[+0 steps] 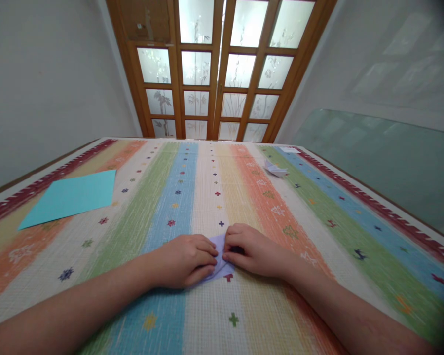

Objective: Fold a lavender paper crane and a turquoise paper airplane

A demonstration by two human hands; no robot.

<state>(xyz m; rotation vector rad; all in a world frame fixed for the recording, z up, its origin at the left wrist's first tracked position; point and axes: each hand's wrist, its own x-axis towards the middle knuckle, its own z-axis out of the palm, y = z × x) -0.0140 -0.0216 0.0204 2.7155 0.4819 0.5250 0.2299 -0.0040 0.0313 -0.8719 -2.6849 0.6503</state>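
A small folded sheet of lavender paper (222,267) lies on the striped tablecloth, between my two hands. My left hand (187,260) rests over its left part, fingers curled and pressed down on it. From the other side, my right hand (249,250) pinches the paper's right edge between thumb and bent fingers. Fold lines show in the strip of paper between the hands. Much of the sheet is hidden under my fingers, so its full shape cannot be made out.
A turquoise sheet of paper (72,197) lies flat at the left. Toward the back right stands a folded pale paper piece (276,169), with a small white slip (289,150) beyond it. The striped tablecloth (207,325) covers the table. Wooden glass-paned doors (214,88) close off the far end.
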